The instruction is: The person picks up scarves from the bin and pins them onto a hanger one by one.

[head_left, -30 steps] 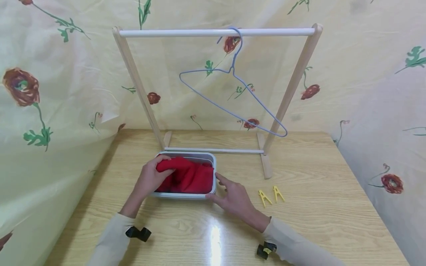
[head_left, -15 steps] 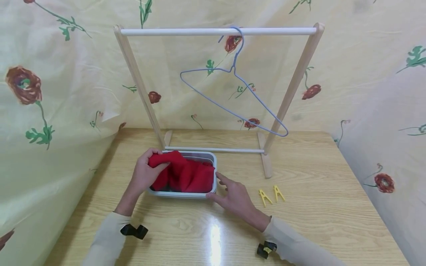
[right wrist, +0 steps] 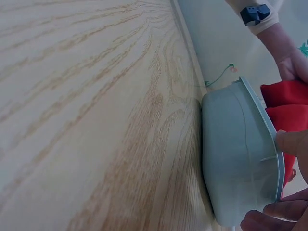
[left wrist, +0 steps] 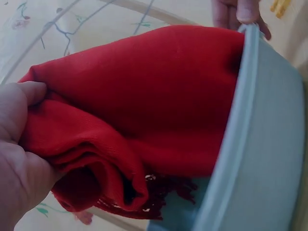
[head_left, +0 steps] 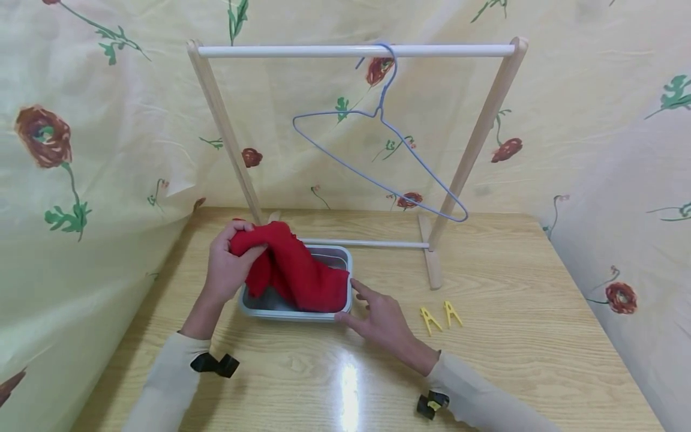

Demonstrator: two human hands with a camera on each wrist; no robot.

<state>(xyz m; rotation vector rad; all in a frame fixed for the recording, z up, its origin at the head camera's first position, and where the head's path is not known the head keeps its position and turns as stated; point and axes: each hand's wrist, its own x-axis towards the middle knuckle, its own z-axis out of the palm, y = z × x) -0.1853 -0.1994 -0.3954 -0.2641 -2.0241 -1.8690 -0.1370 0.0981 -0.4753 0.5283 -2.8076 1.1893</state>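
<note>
My left hand [head_left: 225, 262] pinches a red scarf [head_left: 315, 279] by a bunched end, thumb on one side and fingers on the other. The raised end hangs over the left side of a grey-blue plastic tub [head_left: 302, 315]; the rest of the scarf lies inside at the right. A fringed edge shows below the folds in the left wrist view. My right hand [head_left: 384, 324] grips the tub's near right corner, with its thumb on the rim [right wrist: 280, 168] and its fingers around the end wall. Part of the left fingers is hidden behind the scarf.
Behind the tub stands a wooden rack with a white top bar [head_left: 281, 51], and a blue wire hanger [head_left: 345, 167] hangs from it. Two yellow clothespins [head_left: 430, 321] lie right of my right hand. Flowered sheeting [head_left: 594, 150] surrounds the wooden table [head_left: 513, 300].
My left hand has moved up and to the left, drawing the scarf's end out above the tub, so the tub's grey floor now shows. The right hand has stayed at the corner.
</note>
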